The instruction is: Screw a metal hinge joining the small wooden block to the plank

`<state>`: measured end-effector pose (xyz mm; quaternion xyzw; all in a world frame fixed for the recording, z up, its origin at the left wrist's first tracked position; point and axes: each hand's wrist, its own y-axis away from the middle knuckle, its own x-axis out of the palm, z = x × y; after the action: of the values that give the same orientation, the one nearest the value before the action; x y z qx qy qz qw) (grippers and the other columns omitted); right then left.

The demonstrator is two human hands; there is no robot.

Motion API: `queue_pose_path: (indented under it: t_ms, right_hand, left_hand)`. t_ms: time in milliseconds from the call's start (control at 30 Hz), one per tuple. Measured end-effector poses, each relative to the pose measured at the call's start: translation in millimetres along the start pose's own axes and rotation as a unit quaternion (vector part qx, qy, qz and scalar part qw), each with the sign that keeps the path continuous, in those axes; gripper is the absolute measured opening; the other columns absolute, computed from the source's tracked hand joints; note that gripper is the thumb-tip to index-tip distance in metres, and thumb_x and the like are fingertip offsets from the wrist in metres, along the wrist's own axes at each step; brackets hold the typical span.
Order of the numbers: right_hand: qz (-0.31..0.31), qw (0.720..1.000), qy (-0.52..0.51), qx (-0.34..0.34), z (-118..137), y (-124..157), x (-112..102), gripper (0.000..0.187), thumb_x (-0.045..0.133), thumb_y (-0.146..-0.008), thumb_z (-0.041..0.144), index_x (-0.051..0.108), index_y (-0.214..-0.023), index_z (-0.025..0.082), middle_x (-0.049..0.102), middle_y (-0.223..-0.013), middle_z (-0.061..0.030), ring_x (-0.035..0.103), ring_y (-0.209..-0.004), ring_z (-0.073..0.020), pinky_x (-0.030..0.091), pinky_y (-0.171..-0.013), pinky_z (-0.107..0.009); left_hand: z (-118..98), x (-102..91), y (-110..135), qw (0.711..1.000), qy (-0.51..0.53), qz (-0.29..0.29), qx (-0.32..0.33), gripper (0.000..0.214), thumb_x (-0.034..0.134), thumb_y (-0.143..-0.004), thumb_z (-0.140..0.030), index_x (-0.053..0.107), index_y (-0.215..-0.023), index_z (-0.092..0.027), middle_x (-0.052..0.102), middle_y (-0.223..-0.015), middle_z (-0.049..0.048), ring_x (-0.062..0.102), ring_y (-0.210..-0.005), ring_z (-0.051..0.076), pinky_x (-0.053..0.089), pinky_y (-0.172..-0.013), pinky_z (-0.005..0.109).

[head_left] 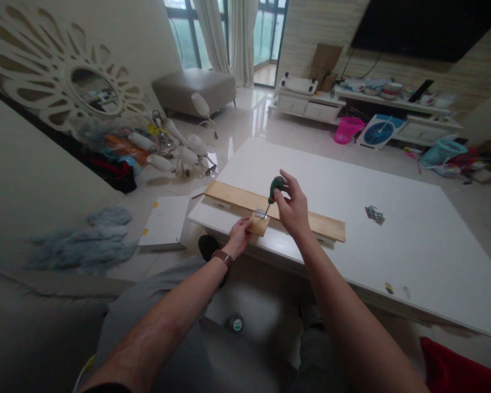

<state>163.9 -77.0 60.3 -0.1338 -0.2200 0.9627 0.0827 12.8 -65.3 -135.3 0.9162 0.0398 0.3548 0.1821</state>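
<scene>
My right hand [292, 204] grips the green handle of a screwdriver [275, 188], whose shaft slants down to a small metal hinge [261, 213]. That hinge lies on a small wooden block [259, 226] at the near edge of a long wooden board [237, 196]. With thumb and fingers, my left hand [240, 236] pinches the left side of the small block. The long board rests across the near left part of a white panel [393, 185]. Whether a screw sits under the screwdriver's tip is too small to see.
Several metal hinges [375, 214] lie on the panel to the right. A white box [165, 221] is on the floor at left, near a grey-blue cloth [85, 240]. Behind it lies a lamp with white shades [187, 155]. A pink basket [347, 130] stands at the back.
</scene>
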Motion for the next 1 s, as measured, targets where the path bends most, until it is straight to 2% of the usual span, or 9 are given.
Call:
queue_pose_path:
  t_ms: [100, 200, 367, 433, 633, 800, 1000]
  right_hand:
    - [-0.028, 0.999, 0.038, -0.020, 1, 0, -1, 0.039, 0.064, -0.093, 0.030, 0.063, -0.132, 0.031, 0.059, -0.122, -0.0081, 0.064, -0.105, -0.0224, 0.065, -0.065, -0.031]
    - [-0.048, 0.998, 0.032, -0.028, 2, 0, -1, 0.033, 0.068, -0.091, 0.031, 0.067, -0.124, 0.030, 0.056, -0.120, -0.0080, 0.063, -0.103, -0.0223, 0.065, -0.062, -0.030]
    - [-0.008, 1.000, 0.019, -0.013, 3, 0, -1, 0.046, 0.053, -0.097, 0.024, 0.061, -0.141, 0.033, 0.062, -0.132, -0.0086, 0.064, -0.113, -0.0226, 0.067, -0.075, -0.035]
    - [-0.005, 0.999, 0.039, -0.027, 5, 0, -2, 0.048, 0.053, -0.097, 0.022, 0.062, -0.142, 0.033, 0.064, -0.130, -0.0084, 0.064, -0.113, -0.0233, 0.067, -0.076, -0.036]
    - [-0.019, 0.990, 0.110, -0.087, 11, 1, -5, 0.041, 0.057, -0.097, 0.021, 0.069, -0.133, 0.035, 0.062, -0.112, -0.0073, 0.064, -0.097, -0.0207, 0.063, -0.068, -0.033]
    - [-0.041, 0.991, 0.114, -0.061, 10, 0, -3, 0.034, 0.064, -0.094, 0.027, 0.070, -0.127, 0.032, 0.058, -0.110, -0.0066, 0.064, -0.097, -0.0214, 0.062, -0.061, -0.030]
    - [-0.011, 0.990, 0.119, -0.074, 6, -2, -2, 0.053, 0.057, -0.092, 0.017, 0.062, -0.142, 0.032, 0.065, -0.123, -0.0090, 0.066, -0.106, -0.0233, 0.066, -0.076, -0.036]
  left_hand:
    - [-1, 0.1, 2, 1.000, -0.003, 0.004, -0.002, 0.039, 0.092, -0.066, -0.025, 0.072, -0.097, -0.017, 0.074, -0.099, 0.0064, 0.066, -0.091, 0.019, 0.050, -0.083, 0.031]
    - [-1, 0.4, 2, 1.000, -0.006, 0.006, -0.006, 0.042, 0.094, -0.064, -0.026, 0.072, -0.098, -0.017, 0.075, -0.099, 0.0060, 0.066, -0.090, 0.020, 0.050, -0.082, 0.032]
    - [0, 0.3, 0, 1.000, -0.007, -0.006, 0.000, 0.044, 0.096, -0.062, -0.026, 0.071, -0.097, -0.018, 0.074, -0.097, 0.0053, 0.065, -0.091, 0.020, 0.049, -0.086, 0.033]
    - [0, 0.5, 0, 1.000, -0.009, -0.008, -0.001, 0.041, 0.094, -0.063, -0.024, 0.071, -0.096, -0.018, 0.074, -0.098, 0.0054, 0.065, -0.092, 0.020, 0.049, -0.086, 0.033]
    - [-2, 2.7, 3, 1.000, -0.005, -0.004, -0.002, 0.037, 0.091, -0.065, -0.022, 0.072, -0.097, -0.017, 0.074, -0.100, 0.0065, 0.066, -0.092, 0.021, 0.050, -0.082, 0.032]
    - [-2, 2.8, 4, 1.000, -0.011, 0.005, -0.001, 0.043, 0.093, -0.063, -0.027, 0.071, -0.098, -0.018, 0.074, -0.100, 0.0064, 0.066, -0.092, 0.022, 0.049, -0.083, 0.033]
    - [1, 1.4, 0, 1.000, -0.008, 0.004, 0.011, 0.046, 0.095, -0.060, -0.028, 0.070, -0.098, -0.018, 0.074, -0.099, 0.0058, 0.066, -0.094, 0.021, 0.048, -0.088, 0.034]
